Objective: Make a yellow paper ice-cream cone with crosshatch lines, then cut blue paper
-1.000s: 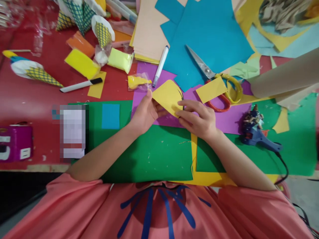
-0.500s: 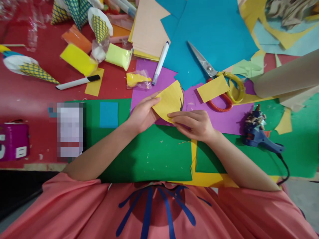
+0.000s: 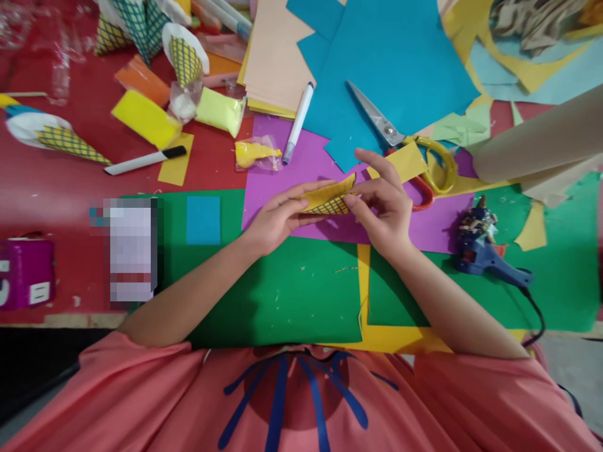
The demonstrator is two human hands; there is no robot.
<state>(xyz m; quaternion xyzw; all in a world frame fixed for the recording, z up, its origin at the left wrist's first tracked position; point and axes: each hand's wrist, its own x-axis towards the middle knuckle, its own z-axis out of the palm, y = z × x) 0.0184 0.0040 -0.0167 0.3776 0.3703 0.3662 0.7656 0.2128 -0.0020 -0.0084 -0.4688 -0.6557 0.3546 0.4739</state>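
Between my hands a yellow paper piece (image 3: 330, 199) is curled over, its lower edge showing a blue criss-cross pattern. My left hand (image 3: 277, 216) grips its left end, thumb on top and fingers behind. At the right end, my right hand (image 3: 384, 204) pinches the curled edge between thumb and fingers, with the index finger raised. Under the hands lies a purple sheet (image 3: 264, 176). Just beyond my right hand are scissors (image 3: 389, 130) with red and yellow handles, partly covered by a small yellow paper strip (image 3: 405, 162).
A blue glue gun (image 3: 490, 257) lies right on a green sheet (image 3: 292, 289). Behind are a white marker (image 3: 299, 122), clay packs (image 3: 220, 112), blue paper (image 3: 396, 50) and patterned cones (image 3: 186, 59). A large pale roll (image 3: 541, 141) reaches in from the right. A blue square (image 3: 203, 220) lies left.
The yellow paper went from flat and fan-shaped to curled, and its patterned side now shows. My right hand moved up to its right end and raised a finger.
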